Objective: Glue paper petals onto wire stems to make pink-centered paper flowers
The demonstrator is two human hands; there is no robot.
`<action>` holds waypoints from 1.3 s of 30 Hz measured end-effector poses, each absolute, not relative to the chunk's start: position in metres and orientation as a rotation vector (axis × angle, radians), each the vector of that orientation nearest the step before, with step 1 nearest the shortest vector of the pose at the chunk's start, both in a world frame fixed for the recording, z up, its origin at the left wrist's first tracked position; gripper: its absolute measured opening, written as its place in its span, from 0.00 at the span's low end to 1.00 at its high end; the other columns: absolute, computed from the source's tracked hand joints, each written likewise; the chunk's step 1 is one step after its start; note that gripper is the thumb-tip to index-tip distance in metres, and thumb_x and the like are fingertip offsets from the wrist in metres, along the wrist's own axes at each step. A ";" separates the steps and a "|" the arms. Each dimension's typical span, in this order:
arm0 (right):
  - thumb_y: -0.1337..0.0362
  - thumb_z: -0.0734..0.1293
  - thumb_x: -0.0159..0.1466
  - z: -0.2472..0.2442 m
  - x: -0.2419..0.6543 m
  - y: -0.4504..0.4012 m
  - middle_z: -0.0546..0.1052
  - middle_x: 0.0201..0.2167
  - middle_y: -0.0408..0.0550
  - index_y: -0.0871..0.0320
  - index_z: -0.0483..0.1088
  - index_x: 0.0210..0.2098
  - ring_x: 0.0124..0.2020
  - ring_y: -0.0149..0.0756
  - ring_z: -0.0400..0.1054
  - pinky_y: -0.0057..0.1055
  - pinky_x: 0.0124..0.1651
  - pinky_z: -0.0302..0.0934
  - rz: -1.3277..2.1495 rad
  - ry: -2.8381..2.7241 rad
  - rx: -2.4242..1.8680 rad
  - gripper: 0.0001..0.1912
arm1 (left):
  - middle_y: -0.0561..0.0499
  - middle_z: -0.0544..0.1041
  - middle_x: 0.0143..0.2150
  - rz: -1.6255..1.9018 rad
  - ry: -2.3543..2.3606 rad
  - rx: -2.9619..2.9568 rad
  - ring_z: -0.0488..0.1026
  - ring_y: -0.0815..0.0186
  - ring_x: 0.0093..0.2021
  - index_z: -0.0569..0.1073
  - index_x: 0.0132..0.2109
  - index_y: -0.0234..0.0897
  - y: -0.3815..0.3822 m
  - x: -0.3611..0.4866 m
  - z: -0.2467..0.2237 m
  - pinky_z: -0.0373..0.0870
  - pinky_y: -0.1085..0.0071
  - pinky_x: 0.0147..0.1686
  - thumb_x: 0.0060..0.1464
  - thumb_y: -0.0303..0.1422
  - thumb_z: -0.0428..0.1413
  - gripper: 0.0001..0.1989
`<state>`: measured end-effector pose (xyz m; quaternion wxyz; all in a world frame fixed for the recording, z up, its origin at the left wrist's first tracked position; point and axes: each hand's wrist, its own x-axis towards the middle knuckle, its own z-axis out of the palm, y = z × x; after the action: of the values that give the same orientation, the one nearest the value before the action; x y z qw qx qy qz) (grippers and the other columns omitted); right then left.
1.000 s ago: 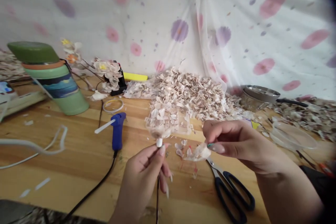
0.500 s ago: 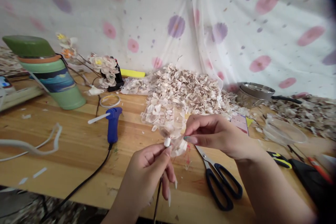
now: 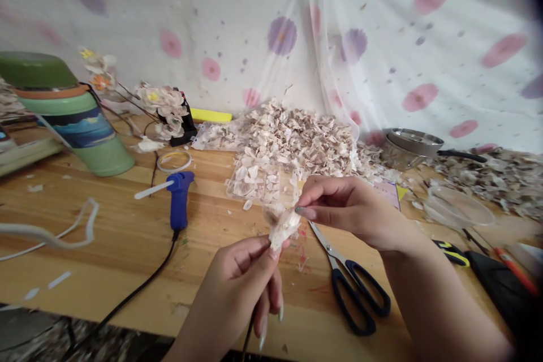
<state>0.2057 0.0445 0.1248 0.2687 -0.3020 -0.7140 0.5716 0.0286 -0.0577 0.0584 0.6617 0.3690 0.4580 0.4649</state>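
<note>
Between my thumb and fingers, my left hand [image 3: 248, 274] grips the dark stem [image 3: 249, 328] of a handmade flower, which runs down below the palm. Pale, translucent petals [image 3: 283, 227] cluster at the top of that stem, just above the left fingertips. My right hand [image 3: 350, 209] comes in from the right, with thumb and forefinger pinched on the edge of a petal. Just beyond the hands lies a clear compartment box [image 3: 265, 181] with loose petals in it. Scissors [image 3: 343, 274] with dark handles rest on the table below my right hand.
A blue glue gun [image 3: 180, 198] with a white stick and black cord stands at left, near a green bottle [image 3: 85, 124]. Finished flowers [image 3: 163, 103] lean behind. A large petal heap [image 3: 305, 138] fills the back; a strainer [image 3: 413, 144] and clear lid [image 3: 458, 206] sit right.
The petal in my right fingers has come over against the flower's top, covering the white tip that showed before. My right hand has shifted slightly up and left. The view has moved a little.
</note>
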 end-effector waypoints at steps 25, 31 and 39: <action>0.60 0.71 0.60 0.129 0.209 0.038 0.72 0.32 0.46 0.59 0.76 0.34 0.31 0.30 0.66 0.29 0.31 0.58 1.247 -2.001 -0.909 0.08 | 0.60 0.61 0.12 1.160 1.290 0.819 0.53 0.76 0.14 0.79 0.39 0.33 -0.061 0.037 0.066 0.49 0.78 0.16 0.51 0.51 0.59 0.23; 0.58 0.72 0.61 0.128 0.208 0.037 0.69 0.26 0.41 0.58 0.74 0.39 0.27 0.27 0.61 0.27 0.29 0.55 1.372 -1.914 -0.903 0.11 | 0.60 0.59 0.12 1.233 1.360 0.808 0.50 0.76 0.14 0.78 0.38 0.33 -0.065 0.041 0.073 0.45 0.77 0.16 0.55 0.48 0.57 0.20; 0.55 0.79 0.52 0.129 0.204 0.027 0.68 0.26 0.40 0.59 0.73 0.37 0.26 0.27 0.57 0.25 0.27 0.52 1.418 -2.041 -0.880 0.20 | 0.59 0.59 0.12 1.570 1.331 0.885 0.55 0.74 0.13 0.68 0.22 0.38 -0.074 0.045 0.062 0.53 0.76 0.16 0.59 0.47 0.55 0.23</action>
<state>0.2044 0.0269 0.1286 0.2497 -0.3233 -0.7496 0.5208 0.0448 -0.0739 0.0616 0.4351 0.3557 0.5349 0.6309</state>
